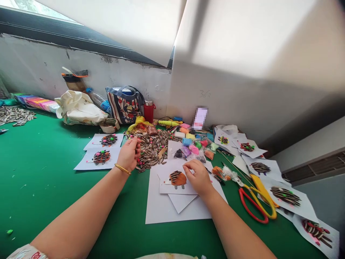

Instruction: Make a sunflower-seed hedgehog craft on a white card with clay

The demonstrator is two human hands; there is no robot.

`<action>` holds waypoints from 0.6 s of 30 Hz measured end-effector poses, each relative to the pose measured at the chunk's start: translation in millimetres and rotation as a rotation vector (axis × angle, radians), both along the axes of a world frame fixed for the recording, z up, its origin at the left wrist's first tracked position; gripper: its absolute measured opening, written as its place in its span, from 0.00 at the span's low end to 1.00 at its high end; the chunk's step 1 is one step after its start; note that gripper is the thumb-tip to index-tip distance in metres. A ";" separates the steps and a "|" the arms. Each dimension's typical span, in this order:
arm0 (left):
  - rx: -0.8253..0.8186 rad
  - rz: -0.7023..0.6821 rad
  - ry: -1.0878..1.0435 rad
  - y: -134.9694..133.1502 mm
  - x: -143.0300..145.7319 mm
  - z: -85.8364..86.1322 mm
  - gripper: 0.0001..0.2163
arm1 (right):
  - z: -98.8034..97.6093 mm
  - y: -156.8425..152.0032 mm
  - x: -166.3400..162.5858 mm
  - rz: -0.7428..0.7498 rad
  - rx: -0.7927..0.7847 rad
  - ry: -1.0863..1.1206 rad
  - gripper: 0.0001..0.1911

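Far left on the green worktop (54,180): two hedgehog cards (84,163). Next, left hand (132,153) at the left edge of the striped sunflower-seed pile (153,149), fingers curled; can't tell if it's gripping a seed. Then the orange clay hedgehog (182,178), seeds on its back, on a white card over larger paper (156,212). Right hand (198,176) just right of it, thumb and index drawn in, grip unclear. Hands well apart. Further right: red-and-yellow-handled scissors (244,207), then more seed-animal cards (309,212).
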State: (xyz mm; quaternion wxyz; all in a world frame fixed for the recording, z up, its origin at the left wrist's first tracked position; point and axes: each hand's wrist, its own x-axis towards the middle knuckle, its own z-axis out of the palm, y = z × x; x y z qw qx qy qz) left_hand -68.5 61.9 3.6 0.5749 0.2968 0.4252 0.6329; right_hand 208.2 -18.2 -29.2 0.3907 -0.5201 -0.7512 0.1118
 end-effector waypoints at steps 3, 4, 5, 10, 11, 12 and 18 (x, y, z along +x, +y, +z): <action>0.097 0.119 0.165 5.4 -1.2 -7.0 0.13 | 0.3 0.1 0.7 -0.007 -0.006 0.005 0.08; 0.137 0.141 0.217 6.7 -0.9 -9.9 0.13 | 0.3 0.1 0.9 -0.009 -0.005 0.008 0.08; 0.176 0.156 0.273 7.9 -0.6 -12.8 0.14 | 0.3 0.2 1.2 -0.010 -0.003 0.012 0.08; 0.212 0.116 0.409 11.6 0.9 -24.0 0.15 | 0.4 0.0 2.2 -0.012 -0.011 0.017 0.08; 0.217 0.095 0.418 12.1 1.3 -25.4 0.13 | 0.5 0.0 2.2 -0.013 -0.014 0.017 0.08; 0.226 0.076 0.426 12.5 1.7 -26.7 0.10 | 0.6 -0.1 2.3 -0.014 -0.015 0.017 0.08; 0.343 0.062 0.802 11.8 0.9 -31.6 0.13 | -1.1 1.1 2.9 -0.008 -0.018 0.018 0.07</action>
